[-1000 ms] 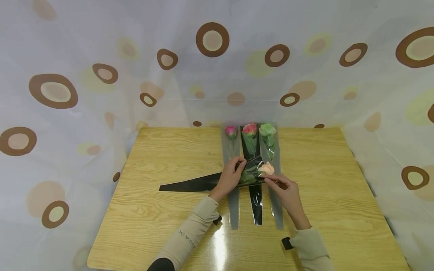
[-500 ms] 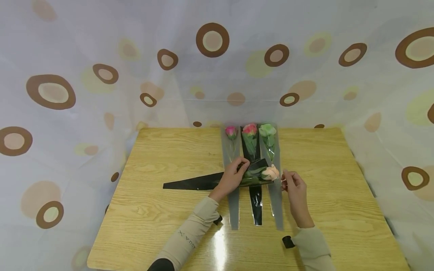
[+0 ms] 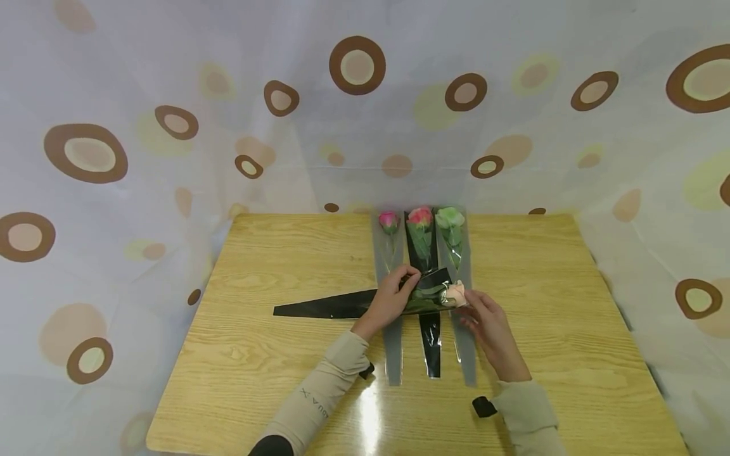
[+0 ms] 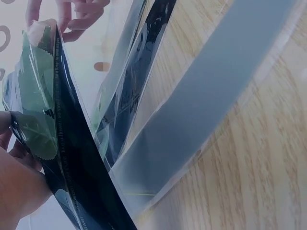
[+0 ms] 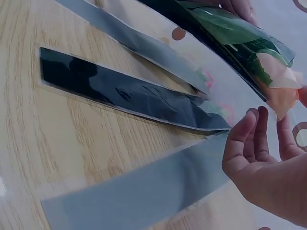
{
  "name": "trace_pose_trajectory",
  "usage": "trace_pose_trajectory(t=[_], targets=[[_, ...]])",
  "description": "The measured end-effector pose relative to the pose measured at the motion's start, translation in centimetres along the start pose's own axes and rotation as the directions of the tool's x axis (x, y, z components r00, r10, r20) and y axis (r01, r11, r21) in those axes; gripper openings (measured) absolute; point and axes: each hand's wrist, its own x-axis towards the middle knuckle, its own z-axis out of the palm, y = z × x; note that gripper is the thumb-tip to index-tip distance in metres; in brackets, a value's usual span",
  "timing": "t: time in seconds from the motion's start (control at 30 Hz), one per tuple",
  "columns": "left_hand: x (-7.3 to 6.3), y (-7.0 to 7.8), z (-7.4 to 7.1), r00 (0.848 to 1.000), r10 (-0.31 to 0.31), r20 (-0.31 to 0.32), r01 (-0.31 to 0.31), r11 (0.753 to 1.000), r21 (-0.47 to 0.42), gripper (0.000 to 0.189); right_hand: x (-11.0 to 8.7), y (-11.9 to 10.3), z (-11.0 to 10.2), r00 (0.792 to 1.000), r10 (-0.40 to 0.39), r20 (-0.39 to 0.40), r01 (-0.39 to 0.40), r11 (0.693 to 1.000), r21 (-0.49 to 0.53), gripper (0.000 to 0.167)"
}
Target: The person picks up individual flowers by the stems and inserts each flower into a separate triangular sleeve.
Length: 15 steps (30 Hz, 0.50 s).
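Observation:
My left hand (image 3: 389, 299) grips a black-backed clear flower sleeve (image 3: 325, 306) at its upper part, holding it sideways across the other wrapped flowers. Inside is a peach rose (image 3: 454, 294) with green leaves (image 5: 225, 28); its bloom is at the sleeve's wide right end. Fingers of my right hand (image 3: 493, 329) pinch the bloom's outer edge. In the right wrist view, the peach petals (image 5: 283, 98) lie against two of its fingertips, and the other fingers are curled below. The left wrist view shows the left thumb side (image 4: 21, 187) against the sleeve.
Beneath lie three upright wrapped flowers: a magenta rose (image 3: 389, 221) in grey, a pink-red rose (image 3: 420, 218) in black, and a light green rose (image 3: 450, 218) in grey. They rest on a wooden table (image 3: 274, 253). A patterned curtain (image 3: 399, 126) surrounds the table's back and sides.
My right hand let go of the sleeve's edge, drew back to the right, then came in to the bloom. The bloom and sleeve shifted slightly right; my left hand kept its grip.

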Motion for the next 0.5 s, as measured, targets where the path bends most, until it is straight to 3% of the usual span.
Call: trace_pose_trajectory(t=[0.23, 0.5], targets=[[0.03, -0.09, 0.18, 1.0, 0.016, -0.004, -0.016, 1.0, -0.002, 0.029, 0.22, -0.1, 0.27, 1.0, 0.0, -0.025, 0.001, 1.0, 0.017, 0.02], [-0.04, 0.03, 0.53, 1.0, 0.025, -0.002, -0.025, 1.0, 0.012, 0.027, 0.21, -0.1, 0.98, 0.993, -0.043, -0.108, 0.042, 0.999, -0.007, 0.023]])
